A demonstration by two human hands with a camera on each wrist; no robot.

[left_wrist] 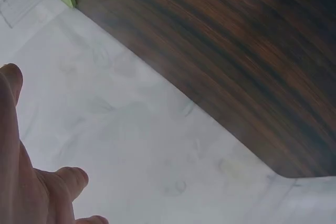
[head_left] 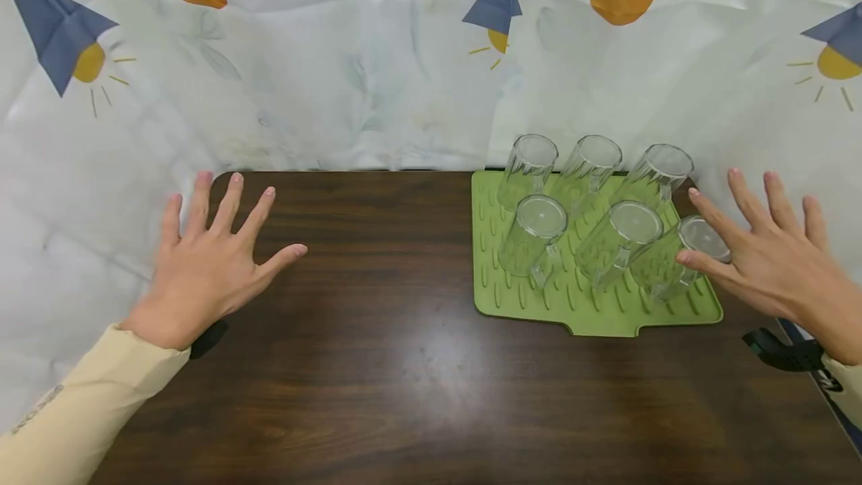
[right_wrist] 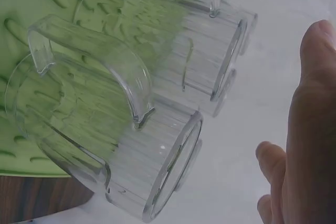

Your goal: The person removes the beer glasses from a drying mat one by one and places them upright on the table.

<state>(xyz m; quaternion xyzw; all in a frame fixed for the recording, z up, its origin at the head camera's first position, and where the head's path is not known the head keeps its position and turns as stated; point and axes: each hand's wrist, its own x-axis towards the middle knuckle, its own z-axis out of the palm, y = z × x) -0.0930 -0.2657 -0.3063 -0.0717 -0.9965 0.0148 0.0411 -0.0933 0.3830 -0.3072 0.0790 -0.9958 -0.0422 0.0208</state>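
Note:
My left hand (head_left: 209, 260) hovers over the left side of the dark wooden table (head_left: 377, 335), fingers spread, holding nothing. On the right, my right hand (head_left: 784, 260) is likewise spread and empty. Its thumb and index finger overlap the nearest clear glass mug (head_left: 663, 268) in the head view. Several such mugs stand upside down in two rows on a green ribbed drying mat (head_left: 525, 309). The right wrist view shows a mug (right_wrist: 157, 156) with its handle close up, apart from the fingers (right_wrist: 315, 98). Part of the left hand (left_wrist: 31, 182) appears in the left wrist view.
A pale patterned sheet (head_left: 323, 88) hangs behind the table and along its left side. The green mat reaches the table's back edge at the right. Dark bands (head_left: 784, 350) circle the wrists, below cream sleeves (head_left: 94, 403).

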